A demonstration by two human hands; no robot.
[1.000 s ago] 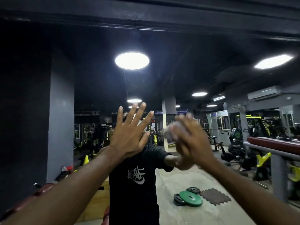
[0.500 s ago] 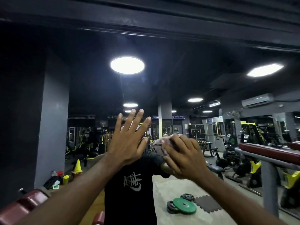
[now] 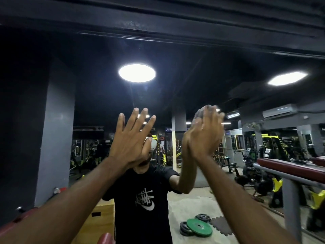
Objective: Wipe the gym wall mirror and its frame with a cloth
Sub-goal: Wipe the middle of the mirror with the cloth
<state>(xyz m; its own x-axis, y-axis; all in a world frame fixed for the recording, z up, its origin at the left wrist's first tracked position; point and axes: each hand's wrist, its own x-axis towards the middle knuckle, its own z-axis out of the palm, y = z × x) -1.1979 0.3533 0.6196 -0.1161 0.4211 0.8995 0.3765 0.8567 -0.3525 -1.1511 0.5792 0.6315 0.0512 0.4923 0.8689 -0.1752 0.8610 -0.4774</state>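
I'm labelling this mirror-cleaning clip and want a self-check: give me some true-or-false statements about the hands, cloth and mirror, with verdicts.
1. The left hand lies flat on the mirror, fingers spread. True.
2. The cloth is under the left hand. False: the right hand presses it to the glass.
3. A green weight plate shows on the reflected floor. True.
4. The right hand is on the top frame. False: it is on the glass, well below the frame.

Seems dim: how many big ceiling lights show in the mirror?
2: round light above the left hand, hexagonal light at upper right; smaller ones may be hidden.
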